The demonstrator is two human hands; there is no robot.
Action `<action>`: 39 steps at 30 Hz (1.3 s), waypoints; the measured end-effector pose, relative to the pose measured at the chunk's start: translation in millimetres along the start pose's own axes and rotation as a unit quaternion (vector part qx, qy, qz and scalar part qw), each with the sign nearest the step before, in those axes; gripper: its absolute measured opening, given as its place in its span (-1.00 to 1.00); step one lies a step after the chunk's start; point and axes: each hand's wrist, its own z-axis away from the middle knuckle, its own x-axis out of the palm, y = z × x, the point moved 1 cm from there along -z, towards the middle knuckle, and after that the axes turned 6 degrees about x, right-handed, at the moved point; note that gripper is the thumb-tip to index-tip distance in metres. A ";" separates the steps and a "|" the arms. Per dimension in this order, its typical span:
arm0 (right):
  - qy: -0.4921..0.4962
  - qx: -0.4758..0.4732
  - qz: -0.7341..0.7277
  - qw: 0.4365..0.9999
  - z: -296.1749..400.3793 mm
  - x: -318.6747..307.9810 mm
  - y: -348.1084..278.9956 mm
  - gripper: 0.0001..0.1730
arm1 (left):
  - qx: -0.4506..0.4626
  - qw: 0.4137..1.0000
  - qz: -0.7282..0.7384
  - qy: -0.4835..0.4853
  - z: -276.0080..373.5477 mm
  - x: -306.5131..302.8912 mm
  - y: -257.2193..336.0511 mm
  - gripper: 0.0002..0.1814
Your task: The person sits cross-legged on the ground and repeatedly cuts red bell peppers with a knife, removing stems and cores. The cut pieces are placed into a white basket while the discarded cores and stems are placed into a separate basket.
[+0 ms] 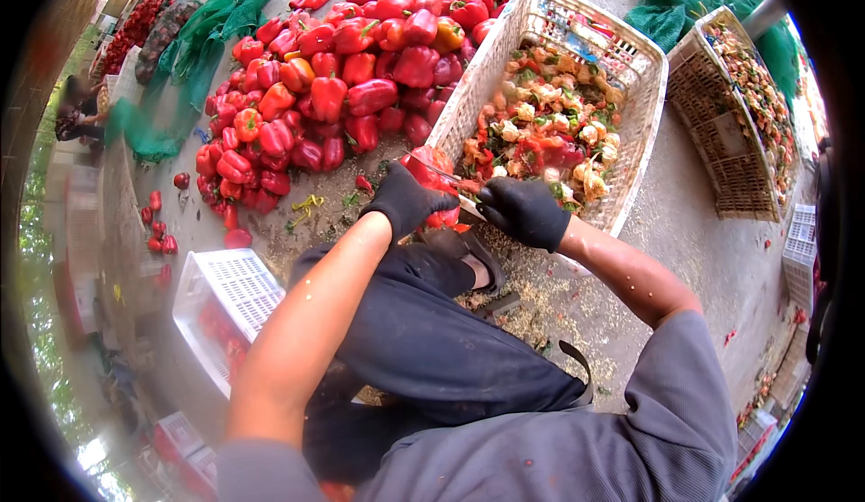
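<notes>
My left hand [407, 199], in a black glove, grips a red bell pepper [424, 168] at the near left corner of a white plastic crate [642, 130]. Red pepper flesh [444, 218] also shows just below that hand's fingers. Also black-gloved, my right hand [528, 213] is closed on a thin metal tool, seemingly a knife, whose blade crosses the pepper. Its handle is hidden in my fist. Inside the crate lie pepper cores [524, 130], with pale seed clusters, green stems and red scraps.
A large heap of red bell peppers [328, 96] covers the floor to the left. Another crate of cores [726, 137] stands at right. A white crate with red pieces [243, 286] sits by my left arm. Green netting [236, 8] lies behind. Seeds litter the concrete floor [567, 299].
</notes>
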 end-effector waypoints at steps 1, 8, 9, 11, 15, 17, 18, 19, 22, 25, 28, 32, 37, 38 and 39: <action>-0.010 0.007 0.013 1.000 -1.2 3.4 4.3 -0.75 | -0.001 1.000 -0.005 0.002 0.0 -0.7 1.0 0.19; -0.080 0.000 0.046 0.996 -25.2 29.1 42.1 -0.69 | -0.011 0.992 0.121 -0.036 -16.7 2.9 -24.1 0.04; -0.085 0.006 0.052 0.995 -27.7 29.9 46.8 -0.69 | -0.015 0.991 0.129 -0.042 -17.7 1.0 -18.2 0.01; -0.093 0.018 0.065 0.993 -29.7 31.1 54.5 -0.68 | -0.013 0.995 0.091 -0.025 -13.4 -0.1 -6.7 -0.02; -0.110 0.040 0.040 0.992 -20.2 42.7 64.7 -0.66 | 0.005 0.995 0.080 -0.052 -13.4 -1.3 -11.2 -0.01; -0.103 0.061 0.061 0.991 -11.4 48.6 75.6 -0.65 | 0.004 0.999 0.050 -0.002 -5.6 -2.4 3.1 0.04; -0.102 0.057 0.048 0.992 -15.3 43.9 68.3 -0.66 | 0.012 1.000 0.021 0.011 -3.3 -5.2 2.1 0.05; -0.106 0.060 0.033 0.992 -12.7 38.2 62.9 -0.67 | 0.017 1.000 -0.006 0.016 -0.3 -0.2 -3.5 0.06; -0.097 0.080 0.085 0.988 0.8 20.2 75.0 -0.69 | 0.003 0.985 0.170 -0.039 -3.9 -1.3 -20.5 -0.13; -0.004 0.142 0.042 0.989 38.9 -20.2 65.9 -0.74 | -0.037 0.943 0.325 -0.063 7.7 -15.4 -0.8 -0.44; 0.043 0.312 -0.354 0.881 41.4 -38.8 44.0 -0.70 | 0.118 0.883 0.454 -0.023 32.7 -16.9 16.2 -0.40; 0.012 0.260 -0.426 0.867 7.3 -65.8 -53.3 -0.63 | 0.242 0.903 0.346 0.075 54.2 -0.6 46.6 -0.38; 0.015 0.217 -0.509 0.833 5.7 -66.0 -81.1 -0.47 | 0.271 0.891 0.352 0.095 79.5 2.9 62.9 -0.42; -0.021 0.218 -0.519 0.827 10.1 -72.0 -81.9 -0.46 | 0.257 0.882 0.387 0.081 78.5 2.1 61.9 -0.48; -0.059 0.232 -0.483 0.842 10.2 -74.1 -73.4 -0.47 | 0.241 0.871 0.424 0.065 77.1 2.3 61.4 -0.54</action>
